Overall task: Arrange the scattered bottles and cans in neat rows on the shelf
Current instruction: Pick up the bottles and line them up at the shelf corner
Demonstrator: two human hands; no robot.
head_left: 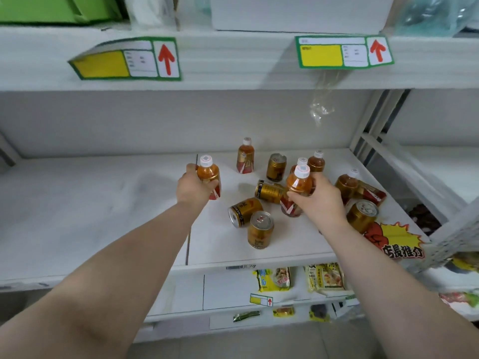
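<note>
Head view had the white shelf (77, 203) filling most of the frame, a flat matte board with a faint seam down the middle. Above it ran another white ledge with two green-bordered price tags (129, 59), yellow panels and red arrows, the left one bent outward.

Both bare forearms came up from the bottom corners. Left hand (193, 189) was wrapped around the label of a small tea bottle (208, 174), left of centre, amber liquid, white cap, held upright; couldn't tell if its base touched the shelf. Right hand (320, 200) was clamped on a second bottle (298, 189) just right of centre, same rounded plastic shape, tipped a bit to the left and in front of the pile.

Rest of the mess sat centre-right: a lone upright bottle (245, 156) toward the back, two more upright bottles (316, 161) behind the right hand, and one bottle lying on its side (359, 189) at the right. Shiny gold cans: one upright at the back (276, 167), two toppled cans (268, 191) in the middle, one upright at the front (260, 230), another upright (361, 215) by a red-and-yellow starburst sticker (396, 242).
</note>
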